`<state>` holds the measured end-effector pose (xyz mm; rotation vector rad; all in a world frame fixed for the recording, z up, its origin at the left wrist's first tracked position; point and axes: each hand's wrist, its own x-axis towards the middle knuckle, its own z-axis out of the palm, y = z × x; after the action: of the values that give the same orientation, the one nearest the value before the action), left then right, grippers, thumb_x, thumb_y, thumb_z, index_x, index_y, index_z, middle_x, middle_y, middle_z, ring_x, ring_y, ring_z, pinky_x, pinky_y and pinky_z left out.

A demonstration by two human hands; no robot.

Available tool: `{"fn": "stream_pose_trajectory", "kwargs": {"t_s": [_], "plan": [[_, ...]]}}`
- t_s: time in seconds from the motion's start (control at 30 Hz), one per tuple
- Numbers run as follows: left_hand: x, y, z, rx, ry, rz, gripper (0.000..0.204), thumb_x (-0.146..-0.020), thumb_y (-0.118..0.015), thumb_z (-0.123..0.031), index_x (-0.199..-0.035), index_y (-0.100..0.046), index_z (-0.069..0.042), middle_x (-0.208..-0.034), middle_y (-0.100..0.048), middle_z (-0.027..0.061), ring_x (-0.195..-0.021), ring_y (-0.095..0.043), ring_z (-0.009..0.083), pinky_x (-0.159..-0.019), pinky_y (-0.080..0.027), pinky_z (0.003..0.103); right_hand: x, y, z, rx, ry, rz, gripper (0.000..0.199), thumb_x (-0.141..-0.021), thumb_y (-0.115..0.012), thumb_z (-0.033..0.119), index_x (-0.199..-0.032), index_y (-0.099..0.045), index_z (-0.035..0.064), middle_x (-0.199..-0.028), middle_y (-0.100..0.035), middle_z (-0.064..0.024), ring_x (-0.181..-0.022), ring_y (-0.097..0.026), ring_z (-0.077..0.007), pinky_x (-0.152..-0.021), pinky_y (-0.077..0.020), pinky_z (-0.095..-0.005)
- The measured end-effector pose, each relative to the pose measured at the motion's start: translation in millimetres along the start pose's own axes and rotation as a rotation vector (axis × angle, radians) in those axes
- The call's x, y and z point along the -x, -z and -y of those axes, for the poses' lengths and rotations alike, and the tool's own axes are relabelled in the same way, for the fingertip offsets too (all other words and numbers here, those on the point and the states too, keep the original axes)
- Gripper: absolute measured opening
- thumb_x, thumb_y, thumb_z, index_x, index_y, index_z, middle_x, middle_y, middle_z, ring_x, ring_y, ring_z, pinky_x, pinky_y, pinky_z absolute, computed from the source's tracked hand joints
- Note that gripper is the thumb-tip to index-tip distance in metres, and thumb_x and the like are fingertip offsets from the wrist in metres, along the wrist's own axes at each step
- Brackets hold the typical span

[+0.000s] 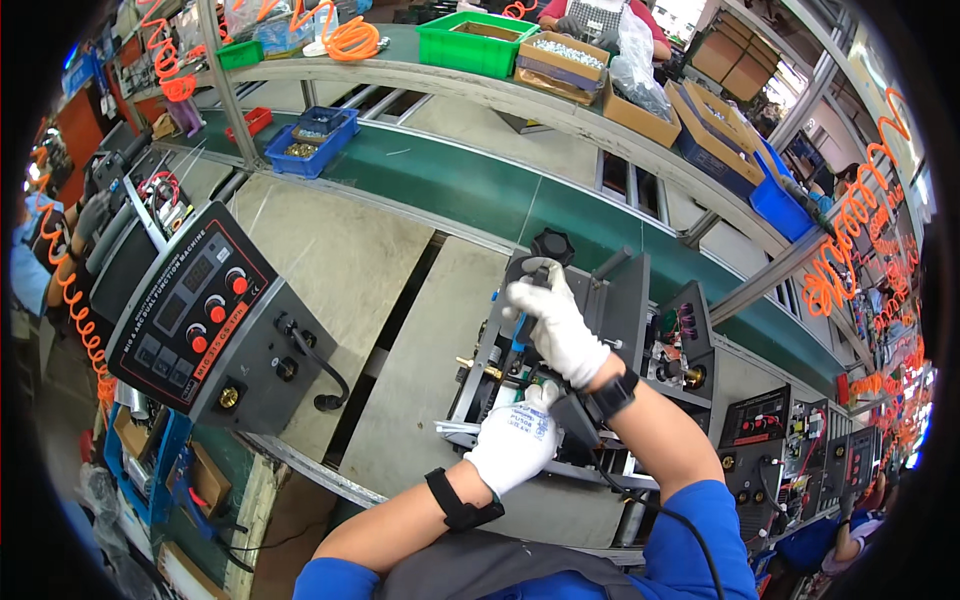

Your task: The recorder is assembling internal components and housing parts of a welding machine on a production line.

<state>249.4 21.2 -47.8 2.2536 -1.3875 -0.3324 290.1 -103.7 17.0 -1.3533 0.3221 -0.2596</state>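
My left hand [515, 440], in a white glove, reaches into the near side of an open dark-grey welding machine housing [625, 295]. Its fingers are closed at the inner parts, and what they hold is hidden. Above it my right hand [560, 325], also white-gloved, is bent at the housing's upper part, its fingers curled about something dark I cannot make out. Just beyond those fingers is a black knob [551, 246]. Brass fittings [480, 368] stick out left of my hands. A dark band circles each wrist.
A welding machine [215, 320] with red knobs stands on the left. More machines [755, 440] line up on the right. A blue bin [312, 142] sits on the green belt [450, 180]. A green bin [475, 45] and cardboard boxes [640, 115] occupy the shelf. Orange coiled hoses [840, 250] hang nearby.
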Motion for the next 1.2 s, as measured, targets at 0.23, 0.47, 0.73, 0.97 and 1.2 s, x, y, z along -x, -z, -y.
{"fn": "stream_pose_trajectory", "kwargs": {"t_s": [0.23,0.47,0.73,0.97,1.2], "plan": [[-2.2,0.1,-0.6,0.082,0.040,-0.069,0.042,-0.087,-0.057,-0.020,-0.122,-0.056,0.003,-0.103,-0.067,0.0208,-0.077,-0.068,0.0325,-0.066,-0.055,0.045,-1.9,2.9,-10.8,0.216,0.226,0.026,0.058,-0.076,-0.076,0.017,-0.121,-0.041,0.0081,-0.096,-0.050,-0.0035,-0.084,-0.054,-0.0140,-0.079,-0.0497,-0.0310],[1.7,9.4,-1.0,-0.044,-0.120,-0.001,0.031,-0.087,-0.058,-0.021,-0.109,-0.062,0.000,-0.088,-0.066,0.0183,-0.078,-0.066,0.0342,-0.069,-0.053,0.046,5.4,-7.1,-0.1,0.448,0.666,0.429,0.056,-0.073,-0.075,0.025,-0.117,-0.044,0.0091,-0.091,-0.049,-0.0045,-0.081,-0.053,-0.0136,-0.073,-0.0462,-0.0286],[-1.7,12.7,-0.8,-0.116,-0.098,0.098,0.037,-0.088,-0.056,-0.019,-0.119,-0.054,0.000,-0.101,-0.064,0.0203,-0.071,-0.068,0.0316,-0.061,-0.054,0.045,8.9,-11.5,5.8,0.352,0.593,0.373,0.051,-0.071,-0.079,0.016,-0.108,-0.045,0.0074,-0.092,-0.054,-0.0081,-0.082,-0.057,-0.0158,-0.078,-0.0501,-0.0322],[0.7,3.7,-4.5,0.175,0.109,0.016,0.036,-0.090,-0.055,-0.019,-0.118,-0.058,0.003,-0.102,-0.065,0.0218,-0.084,-0.066,0.0357,-0.074,-0.053,0.046,7.4,-8.8,12.7,0.487,0.241,0.080,0.048,-0.073,-0.074,0.011,-0.111,-0.044,0.0083,-0.095,-0.049,-0.0029,-0.086,-0.053,-0.0136,-0.079,-0.0481,-0.0322],[-2.5,-5.8,2.4,0.117,-0.013,-0.079,0.039,-0.087,-0.061,-0.025,-0.115,-0.058,0.002,-0.100,-0.064,0.0217,-0.080,-0.065,0.0353,-0.070,-0.054,0.044,4.8,4.2,-8.6,0.052,0.072,0.040,0.058,-0.074,-0.072,0.012,-0.123,-0.040,0.0043,-0.096,-0.049,-0.0053,-0.087,-0.050,-0.0141,-0.081,-0.0471,-0.0314]]}}
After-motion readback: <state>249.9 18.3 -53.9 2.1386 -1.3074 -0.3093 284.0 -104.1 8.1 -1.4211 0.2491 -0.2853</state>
